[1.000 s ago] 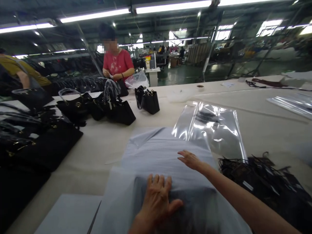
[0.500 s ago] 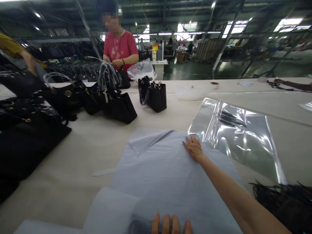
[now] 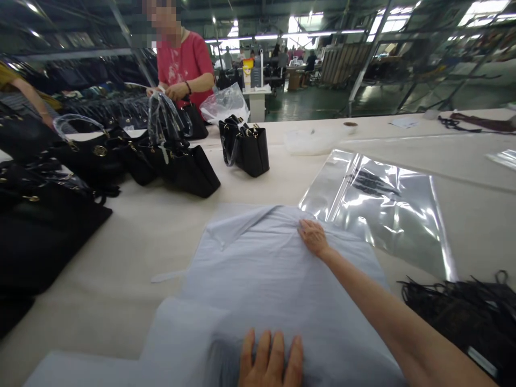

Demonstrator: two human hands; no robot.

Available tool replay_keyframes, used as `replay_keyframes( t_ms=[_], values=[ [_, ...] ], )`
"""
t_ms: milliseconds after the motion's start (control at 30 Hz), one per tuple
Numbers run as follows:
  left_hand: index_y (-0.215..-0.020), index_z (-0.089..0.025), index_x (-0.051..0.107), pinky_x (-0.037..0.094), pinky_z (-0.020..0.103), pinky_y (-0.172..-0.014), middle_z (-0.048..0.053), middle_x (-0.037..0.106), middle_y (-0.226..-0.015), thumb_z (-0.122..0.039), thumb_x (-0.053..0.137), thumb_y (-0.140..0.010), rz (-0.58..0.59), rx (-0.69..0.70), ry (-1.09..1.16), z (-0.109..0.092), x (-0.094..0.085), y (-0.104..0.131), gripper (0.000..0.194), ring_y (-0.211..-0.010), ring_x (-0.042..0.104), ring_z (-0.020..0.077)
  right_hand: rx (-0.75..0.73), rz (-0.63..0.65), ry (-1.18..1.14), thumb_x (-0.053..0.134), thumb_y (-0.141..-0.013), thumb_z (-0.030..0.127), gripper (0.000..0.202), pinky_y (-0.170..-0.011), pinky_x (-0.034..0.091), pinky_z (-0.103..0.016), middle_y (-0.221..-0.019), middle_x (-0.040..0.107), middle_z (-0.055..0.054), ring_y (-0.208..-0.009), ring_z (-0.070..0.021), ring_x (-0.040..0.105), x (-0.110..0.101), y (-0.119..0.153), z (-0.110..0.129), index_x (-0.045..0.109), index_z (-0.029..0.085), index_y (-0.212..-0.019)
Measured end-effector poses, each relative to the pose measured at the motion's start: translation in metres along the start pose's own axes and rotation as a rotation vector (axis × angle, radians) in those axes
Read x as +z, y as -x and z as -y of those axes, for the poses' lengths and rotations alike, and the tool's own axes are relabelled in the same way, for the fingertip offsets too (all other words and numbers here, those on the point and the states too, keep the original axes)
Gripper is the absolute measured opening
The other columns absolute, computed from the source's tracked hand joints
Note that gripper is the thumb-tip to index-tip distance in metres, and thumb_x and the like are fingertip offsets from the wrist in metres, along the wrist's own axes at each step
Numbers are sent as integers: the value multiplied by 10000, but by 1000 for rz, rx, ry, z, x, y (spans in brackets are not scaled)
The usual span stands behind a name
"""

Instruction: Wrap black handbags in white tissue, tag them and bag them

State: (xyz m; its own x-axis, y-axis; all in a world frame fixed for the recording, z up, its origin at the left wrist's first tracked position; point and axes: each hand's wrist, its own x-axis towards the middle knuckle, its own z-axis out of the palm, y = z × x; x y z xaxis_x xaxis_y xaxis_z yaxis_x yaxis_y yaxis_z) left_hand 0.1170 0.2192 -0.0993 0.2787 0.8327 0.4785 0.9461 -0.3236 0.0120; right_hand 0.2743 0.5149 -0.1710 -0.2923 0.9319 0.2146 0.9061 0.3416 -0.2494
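Observation:
A thin, pale bluish-white sheet, which looks like tissue paper, lies spread in front of me. My right hand is at its far edge, fingers drawn together on the sheet, and creases run out from them. Near the bottom of the view, my left hand presses on the sheet with its fingers stretched out. A dark shape shows blurred beside the left fingers, apparently through the sheet; I cannot make out what it is. Just beyond the right hand lie shiny clear plastic sheets.
Black handbags with wrapped handles crowd the left, and one handbag stands alone farther back. Dark straps or tassels are heaped at right. Across the table, a person in a red shirt handles a bag; another person's arm shows at left.
My right fingers have gone from spread to drawn together, bunching the sheet's far edge. My left hand shows farther up in view. The whole view has shifted slightly.

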Motion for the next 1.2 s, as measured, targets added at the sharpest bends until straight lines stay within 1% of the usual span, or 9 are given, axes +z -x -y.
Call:
replay_keyframes(
  t_ms=[133,233,367,500,600,767,833,1033,1200],
  values=[
    [-1349,-111,407,327,536,-1035,187,551,-1257,-629,431,-826,189,43,206,3,-58,-24,737,-1195,480,337,13,121,-23,528,-842,206,455,-1037,323,-502,-1348,485,-165,-1234,-295,442,-45,19,3,482,135,-1289],
    [-1380,-86,328,345,526,-1037,200,504,-1294,-438,531,-858,105,-2,304,10,-103,-11,662,-1290,378,331,-68,117,-206,560,-833,234,476,-991,416,-438,-1295,527,-157,-1177,-265,505,-95,55,-3,482,113,-1286],
    [-1279,-98,475,455,354,-963,123,644,-1067,-104,572,-808,106,107,388,-4,-139,73,481,-1152,529,243,-40,-23,-416,511,-882,329,317,-775,542,-346,-1033,660,-66,-855,-183,644,-179,152,-1,579,177,-1152],
    [-1115,-178,608,486,284,-914,46,699,-949,-159,391,-892,186,189,417,-50,-128,174,312,-975,631,177,4,-258,-307,521,-884,249,190,-794,535,-316,-929,679,-57,-850,-180,645,-232,285,13,629,214,-1035],
    [-1036,-197,637,538,275,-771,57,701,-883,-314,392,-895,348,119,415,-76,-107,214,306,-817,661,199,51,-308,-279,528,-878,202,201,-789,547,-314,-935,677,-59,-856,-180,647,-236,361,23,623,228,-1053],
    [-840,-186,616,511,271,-670,56,676,-807,-374,372,-916,1164,116,427,-82,-114,210,318,-725,644,191,122,-336,-311,516,-889,204,207,-813,549,-312,-951,675,-67,-877,-175,648,-224,423,25,623,208,-1067],
    [-889,-177,605,493,288,-737,70,675,-883,-371,270,-948,1326,64,424,-80,-122,201,392,-808,642,198,152,-335,-327,509,-894,210,203,-821,548,-312,-951,675,-69,-886,-174,647,-220,438,24,625,204,-1062],
    [-998,-160,590,450,331,-826,110,648,-999,-368,357,-911,1405,48,337,-77,-113,213,325,-945,605,240,227,-404,-352,471,-914,214,217,-802,556,-322,-956,664,-74,-902,-178,642,-220,463,31,594,197,-1091],
    [-965,-182,570,430,324,-868,78,634,-1008,-307,474,-872,1284,-6,305,-86,-119,221,183,-958,580,216,166,-529,-329,499,-893,174,287,-810,531,-338,-1022,631,-99,-962,-200,610,-250,449,44,553,184,-1174]
  ],
)
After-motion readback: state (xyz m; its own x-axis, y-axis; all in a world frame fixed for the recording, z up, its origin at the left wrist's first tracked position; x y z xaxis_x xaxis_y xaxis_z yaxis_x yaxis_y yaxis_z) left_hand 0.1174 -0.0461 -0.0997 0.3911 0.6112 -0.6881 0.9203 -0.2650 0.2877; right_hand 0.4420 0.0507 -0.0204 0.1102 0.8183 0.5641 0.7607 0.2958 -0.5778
